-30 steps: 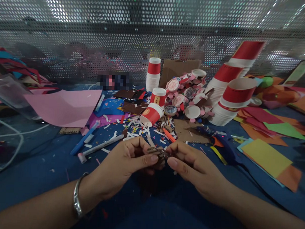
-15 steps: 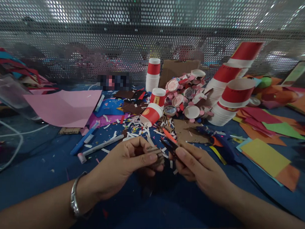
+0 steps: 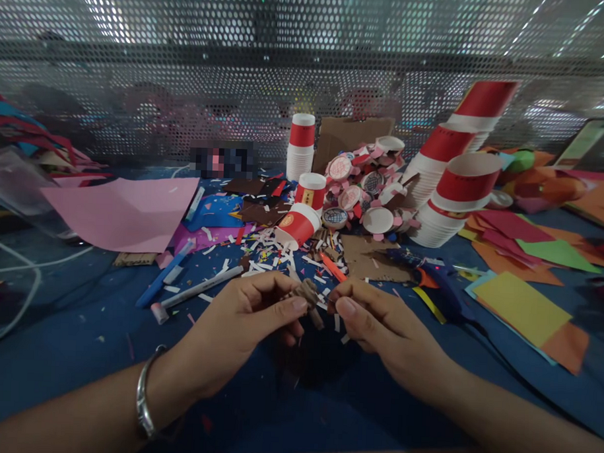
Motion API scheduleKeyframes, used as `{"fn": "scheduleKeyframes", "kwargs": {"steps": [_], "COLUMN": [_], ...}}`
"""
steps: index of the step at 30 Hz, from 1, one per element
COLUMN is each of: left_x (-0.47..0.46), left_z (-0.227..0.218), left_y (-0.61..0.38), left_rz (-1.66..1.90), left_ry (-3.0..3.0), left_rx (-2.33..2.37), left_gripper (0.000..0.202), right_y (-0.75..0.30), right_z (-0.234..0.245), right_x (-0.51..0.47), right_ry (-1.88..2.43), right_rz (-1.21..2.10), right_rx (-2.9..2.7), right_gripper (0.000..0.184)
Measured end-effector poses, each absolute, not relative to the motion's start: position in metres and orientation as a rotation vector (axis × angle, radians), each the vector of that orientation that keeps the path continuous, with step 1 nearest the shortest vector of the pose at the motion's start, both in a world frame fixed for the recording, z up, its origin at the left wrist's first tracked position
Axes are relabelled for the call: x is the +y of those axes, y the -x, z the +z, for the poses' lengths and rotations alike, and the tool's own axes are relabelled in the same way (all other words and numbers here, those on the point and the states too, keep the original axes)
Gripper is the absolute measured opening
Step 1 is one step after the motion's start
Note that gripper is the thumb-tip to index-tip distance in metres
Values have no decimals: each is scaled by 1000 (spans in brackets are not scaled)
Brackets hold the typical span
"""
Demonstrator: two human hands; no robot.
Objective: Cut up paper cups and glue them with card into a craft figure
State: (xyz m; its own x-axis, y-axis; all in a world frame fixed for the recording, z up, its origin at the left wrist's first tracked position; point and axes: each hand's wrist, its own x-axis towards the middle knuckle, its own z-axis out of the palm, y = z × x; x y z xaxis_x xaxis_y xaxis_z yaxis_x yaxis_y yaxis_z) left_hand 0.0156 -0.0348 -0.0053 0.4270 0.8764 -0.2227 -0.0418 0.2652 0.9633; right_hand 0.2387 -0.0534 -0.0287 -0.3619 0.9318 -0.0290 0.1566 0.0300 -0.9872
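In the middle of the head view, my left hand [image 3: 262,311] pinches a small crumpled piece of corrugated cardboard [image 3: 307,294] between thumb and fingers. A bracelet circles that wrist. Just to the right is my right hand [image 3: 378,315], its thumb and fingers pressed together close to the cardboard. Whatever it grips is too dark and small to make out. Beyond its fingertips lies an orange stick-like thing [image 3: 333,267]. Paper scraps [image 3: 261,265] are scattered past both hands, around a tipped red-and-white paper cup [image 3: 298,225].
Stacked paper cups [image 3: 443,225] lean at the back right beside a pile of cut cup bottoms [image 3: 378,220]. A blue glue gun [image 3: 448,291] with a cord lies right. Coloured paper [image 3: 527,307] is at far right, a pink sheet [image 3: 124,210] left. Markers [image 3: 200,292] lie nearer.
The cardboard has turned and looks more bunched up in my left hand. The dark pointed tool seen in my right hand no longer shows, and its fingers have come nearer the cardboard.
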Motion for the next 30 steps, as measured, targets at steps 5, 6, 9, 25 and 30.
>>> {"fn": "scheduleKeyframes", "kwargs": {"steps": [5, 6, 9, 25, 30], "left_x": [-36, -37, -39, -35, -35], "left_z": [-4, -4, -4, -2, 0], "left_y": [-17, -17, -18, -15, -15], "left_rz": [724, 714, 686, 637, 616], "left_ry": [-1167, -1163, -1150, -1271, -1297], "left_rx": [909, 900, 883, 933, 967], "left_gripper": [10, 9, 8, 13, 18], "right_y": [-237, -237, -236, -238, -240], "right_z": [-26, -27, -27, -22, -23], "right_x": [-54, -55, -55, -56, -58], "right_ry": [1164, 1158, 1144, 1144, 1171], "right_rz": [1353, 1356, 1369, 1313, 1303], "right_rx": [-1657, -1656, -1654, -1749, -1755], "right_gripper": [42, 42, 42, 43, 42]}}
